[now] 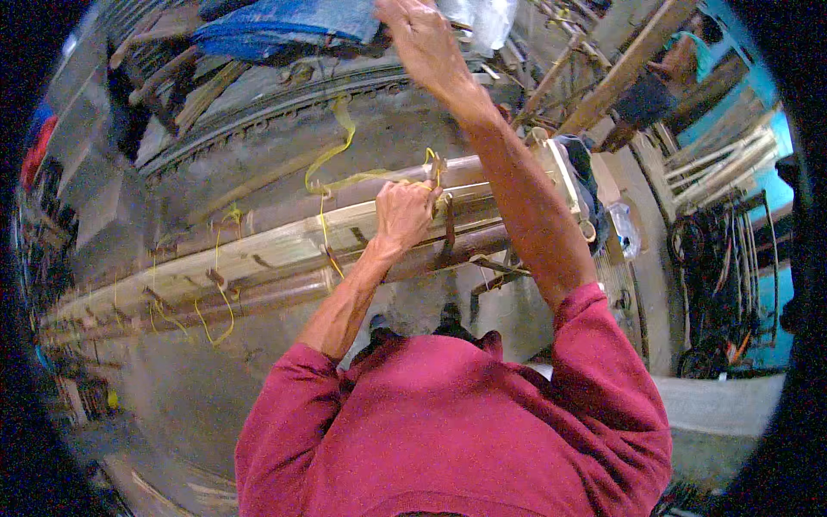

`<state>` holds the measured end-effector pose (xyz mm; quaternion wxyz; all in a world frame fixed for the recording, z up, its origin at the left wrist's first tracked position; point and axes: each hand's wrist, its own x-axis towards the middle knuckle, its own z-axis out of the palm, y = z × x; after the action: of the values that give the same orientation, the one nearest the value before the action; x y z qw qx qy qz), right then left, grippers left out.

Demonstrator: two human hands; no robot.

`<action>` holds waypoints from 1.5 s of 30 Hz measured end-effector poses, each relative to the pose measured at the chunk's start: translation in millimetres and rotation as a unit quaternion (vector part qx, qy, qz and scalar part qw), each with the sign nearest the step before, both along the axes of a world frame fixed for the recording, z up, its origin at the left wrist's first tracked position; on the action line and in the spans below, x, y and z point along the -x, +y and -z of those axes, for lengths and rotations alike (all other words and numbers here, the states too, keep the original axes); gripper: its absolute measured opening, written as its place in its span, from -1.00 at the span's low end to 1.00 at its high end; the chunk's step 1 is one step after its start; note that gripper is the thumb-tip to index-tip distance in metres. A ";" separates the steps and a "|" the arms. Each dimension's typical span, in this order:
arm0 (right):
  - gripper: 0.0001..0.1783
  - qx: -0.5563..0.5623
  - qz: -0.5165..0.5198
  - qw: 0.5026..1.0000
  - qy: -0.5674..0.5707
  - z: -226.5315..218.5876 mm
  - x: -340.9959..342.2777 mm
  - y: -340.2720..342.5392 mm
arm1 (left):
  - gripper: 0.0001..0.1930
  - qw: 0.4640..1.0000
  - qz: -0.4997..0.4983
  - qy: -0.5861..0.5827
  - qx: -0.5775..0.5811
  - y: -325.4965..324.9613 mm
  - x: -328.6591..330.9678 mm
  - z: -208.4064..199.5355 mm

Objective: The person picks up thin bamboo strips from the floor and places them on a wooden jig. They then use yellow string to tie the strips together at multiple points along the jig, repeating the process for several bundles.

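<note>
"what is the left hand doing?"

"the left hand is curled into a fist over the long, pale bundle of bamboo-like strips, and seems to pinch a thin, flat yellow ribbon at its knuckles, just beside a short, dark upright peg."

"where does the ribbon run?"

"from the fist leftward along the bundle, then it bends up in a loose curve onto the grey floor beyond."

"and the bundle?"

"it stretches from the person's right far off to the left, between two brown, round poles, the nearer one and the farther one."

"the right hand?"

"the right hand is raised well away, near a crumpled blue tarp. the upper edge cuts its fingers off, so one cannot tell how far open it is or whether it holds anything."

"anyone else?"

"a co-worker is at the upper right, near some pale sticks."
</note>
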<state>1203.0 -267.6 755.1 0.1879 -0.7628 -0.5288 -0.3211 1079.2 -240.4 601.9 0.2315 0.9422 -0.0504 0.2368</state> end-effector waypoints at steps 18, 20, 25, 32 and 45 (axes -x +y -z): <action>-0.90 0.084 -0.320 0.831 0.447 158.9 134.7 -129.2 | -0.65 0.975 -0.045 0.130 0.177 33.3 -103.9 -23.8; -0.89 0.016 -0.309 0.838 0.450 147.3 125.3 -149.6 | -0.68 0.967 -0.034 0.242 0.075 44.9 -120.3 -14.8; -0.80 -0.231 0.274 0.791 0.496 112.3 101.8 -234.2 | -0.56 0.933 -0.234 0.215 -0.166 -3.1 -101.4 -58.4; -0.70 -0.185 0.085 0.903 0.378 93.7 67.4 -270.3 | -0.87 0.982 0.041 0.182 -0.033 -144.3 -85.4 -31.1; -0.81 -0.007 -0.008 0.771 0.637 24.6 -55.6 -187.3 | -0.88 0.997 -0.066 -0.047 0.022 -204.1 -109.8 46.4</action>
<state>1258.7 -454.9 730.5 0.4897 -0.7869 -0.2918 0.2363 1188.9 -444.5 555.5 0.2331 0.9261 0.0057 0.2966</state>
